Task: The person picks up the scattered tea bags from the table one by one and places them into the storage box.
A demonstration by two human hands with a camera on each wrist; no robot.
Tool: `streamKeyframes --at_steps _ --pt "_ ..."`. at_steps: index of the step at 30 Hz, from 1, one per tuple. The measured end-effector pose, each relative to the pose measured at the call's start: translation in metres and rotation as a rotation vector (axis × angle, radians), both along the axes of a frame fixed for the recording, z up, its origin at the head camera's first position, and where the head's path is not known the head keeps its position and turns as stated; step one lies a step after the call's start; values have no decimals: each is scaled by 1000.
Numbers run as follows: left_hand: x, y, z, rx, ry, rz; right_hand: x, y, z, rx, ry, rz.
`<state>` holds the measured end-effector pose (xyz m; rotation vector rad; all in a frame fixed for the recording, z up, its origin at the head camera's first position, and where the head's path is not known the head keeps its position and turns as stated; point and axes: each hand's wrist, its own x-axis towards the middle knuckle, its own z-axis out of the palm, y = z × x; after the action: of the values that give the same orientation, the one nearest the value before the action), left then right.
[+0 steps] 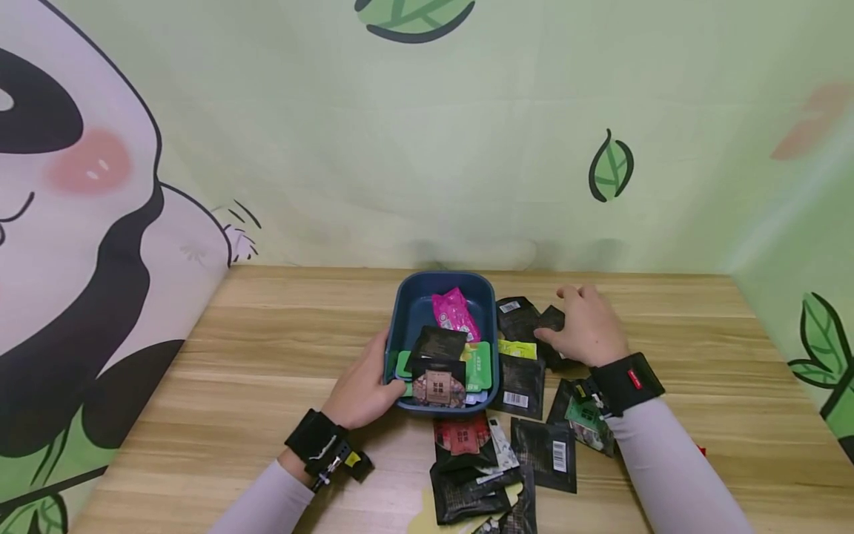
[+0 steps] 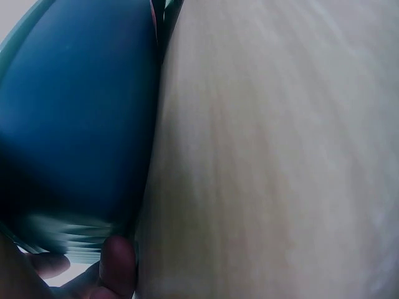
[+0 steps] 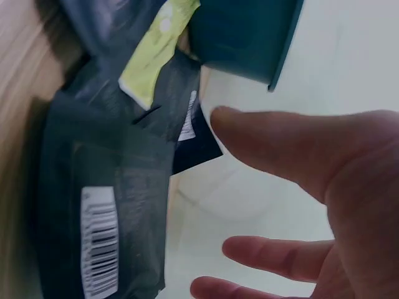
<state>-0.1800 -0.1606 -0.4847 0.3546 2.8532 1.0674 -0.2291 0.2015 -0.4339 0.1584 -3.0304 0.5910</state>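
Observation:
A dark blue bin (image 1: 410, 315) stands at the centre; its outer wall (image 2: 75, 118) fills the left of the left wrist view. My left hand (image 1: 359, 387) grips its left side near the front corner. Inside lie a pink packet (image 1: 455, 311), green packets (image 1: 479, 365) and black packets (image 1: 437, 343). To the right, my right hand (image 1: 590, 326) hovers over black packets (image 1: 552, 317), thumb and fingers spread. In the right wrist view nothing is between them, and a black packet with a barcode (image 3: 121, 168) lies beside them.
Against the bin's right side lie a yellow packet (image 1: 519, 349) and a black packet (image 1: 517, 382). In front of it spread a red-and-black packet (image 1: 463, 439) and several others. A green-labelled packet (image 1: 587, 424) lies under the right wrist. A printed cloth (image 1: 467, 170) hangs behind the wooden table (image 1: 287, 326).

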Motion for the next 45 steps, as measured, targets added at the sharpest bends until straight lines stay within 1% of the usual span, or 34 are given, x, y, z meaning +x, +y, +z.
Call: streamKeyframes --at_steps 5,9,18,21,23,26,29,31,34,40,45 --pt "0 0 0 0 -3 2 -1 1 -6 58 -30 -17" --pt "0 0 1 -1 -4 2 -2 -1 -9 103 -73 -29" --pt "1 0 0 0 3 7 -3 -2 -13 171 -138 0" --pt "1 0 0 -2 2 11 -3 -3 -15 189 -146 7" --pt "2 0 -1 -5 -1 13 -3 -3 -15 182 -138 1" --pt "2 0 0 -7 -5 13 -2 -3 -14 142 -97 -16" --pt "1 0 1 -5 -5 10 0 -6 -8 85 -21 -24" --pt "1 0 2 -4 -5 9 1 -10 -3 58 38 -11" --pt "1 0 2 -2 -2 6 4 -18 5 9 114 30" --pt "2 1 2 -14 15 -5 13 -41 14 -109 216 180" --pt "4 5 2 -33 39 -15 25 -61 15 -169 268 337"
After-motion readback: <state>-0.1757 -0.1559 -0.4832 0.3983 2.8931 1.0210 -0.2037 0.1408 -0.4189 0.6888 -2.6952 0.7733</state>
